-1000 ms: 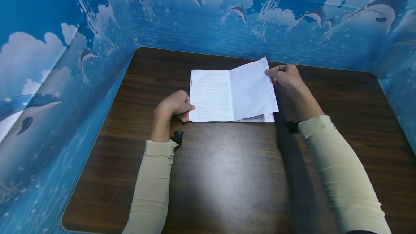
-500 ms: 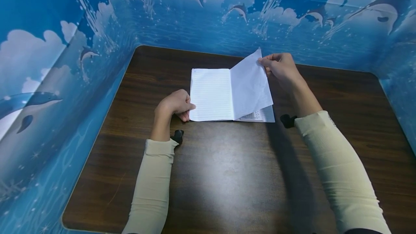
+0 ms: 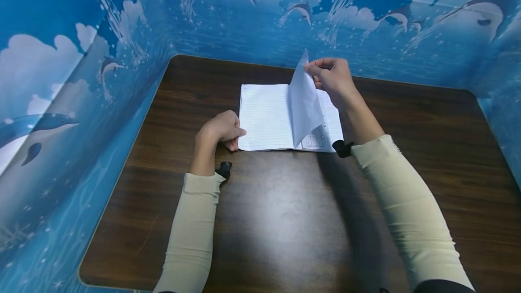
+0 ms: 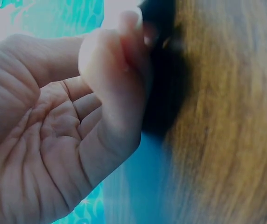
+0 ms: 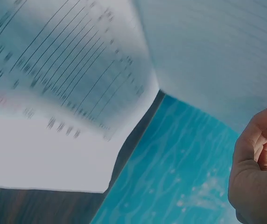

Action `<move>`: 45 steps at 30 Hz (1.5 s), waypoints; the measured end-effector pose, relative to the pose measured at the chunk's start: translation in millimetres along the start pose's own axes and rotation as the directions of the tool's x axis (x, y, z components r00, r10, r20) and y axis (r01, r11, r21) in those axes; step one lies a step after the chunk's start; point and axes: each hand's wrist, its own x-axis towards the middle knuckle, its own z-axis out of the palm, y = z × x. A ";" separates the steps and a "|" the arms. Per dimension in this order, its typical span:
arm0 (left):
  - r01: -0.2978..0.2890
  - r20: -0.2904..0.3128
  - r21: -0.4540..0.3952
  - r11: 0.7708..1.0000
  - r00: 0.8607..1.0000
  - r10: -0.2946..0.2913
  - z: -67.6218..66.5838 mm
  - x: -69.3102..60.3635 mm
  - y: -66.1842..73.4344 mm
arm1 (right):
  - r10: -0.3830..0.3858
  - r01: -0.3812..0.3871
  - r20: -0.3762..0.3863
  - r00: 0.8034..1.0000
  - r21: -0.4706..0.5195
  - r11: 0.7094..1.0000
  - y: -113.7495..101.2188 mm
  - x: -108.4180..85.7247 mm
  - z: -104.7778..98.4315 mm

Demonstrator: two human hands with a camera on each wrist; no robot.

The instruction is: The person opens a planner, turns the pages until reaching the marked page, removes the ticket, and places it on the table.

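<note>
An open notebook (image 3: pixel 264 116) with lined pages lies near the back of the table. My right hand (image 3: pixel 333 78) pinches the upper outer corner of one page (image 3: pixel 303 103), which stands up steeply from the spine. Beneath that raised page a printed sheet with a table-like grid (image 3: pixel 317 137) shows on the right side; the right wrist view shows its ruled lines and blurred print (image 5: pixel 63 60). At the notebook's lower left edge my left hand (image 3: pixel 221 130) grips the pages, thumb on top and fingers curled below. In the left wrist view the left hand (image 4: pixel 68 116) hides most of the notebook.
The dark wood table (image 3: pixel 260 220) extends on all sides of the notebook. Behind it and at the left hangs a blue dolphin-print backdrop (image 3: pixel 244 26). Black wrist cameras (image 3: pixel 343 148) sit at both sleeve cuffs.
My right hand has moved left and up with the page corner, lifting the page from nearly flat to steep. More of the printed sheet shows underneath. The left hand stays in place.
</note>
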 end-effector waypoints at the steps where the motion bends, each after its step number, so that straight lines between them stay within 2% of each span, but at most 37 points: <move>1: 0.000 -0.002 -0.002 1.000 1.000 0.000 0.1 -0.2 0.2 | -0.009 0.009 0.009 1.000 0.007 1.000 -1.5 -0.3 3.4; 9: 0.003 -0.001 -0.006 1.000 1.000 -0.003 -0.1 -1.9 1.6 | -0.054 0.052 0.047 0.997 0.032 0.998 -8.4 -0.6 35.1; 17: -0.003 0.000 0.023 1.000 1.000 0.003 0.6 -1.4 1.8 | -0.092 0.086 0.070 0.993 0.079 0.993 0.8 6.9 76.6; 25: 0.001 0.002 -0.001 1.000 1.000 -0.001 1.5 -1.0 1.7 | -0.034 0.031 0.111 0.993 0.034 0.999 16.9 16.4 113.2; 32: 0.021 0.008 -0.044 0.999 1.000 -0.021 0.9 0.1 1.2 | -0.042 0.048 0.156 0.987 -0.037 0.998 39.8 22.4 140.4; 35: 0.032 0.024 -0.093 0.995 0.999 -0.030 1.1 1.2 1.1 | -0.017 0.034 0.156 0.988 -0.105 0.994 49.4 24.5 146.6; 39: 0.039 0.046 -0.203 0.978 0.998 -0.031 1.6 1.8 -0.7 | 0.014 0.009 0.139 0.990 -0.162 0.987 56.1 26.9 150.0; 45: 0.043 0.032 -0.332 0.942 0.999 -0.034 -1.1 -2.1 -4.4 | -0.012 0.051 0.166 0.986 -0.233 0.971 52.6 27.0 153.6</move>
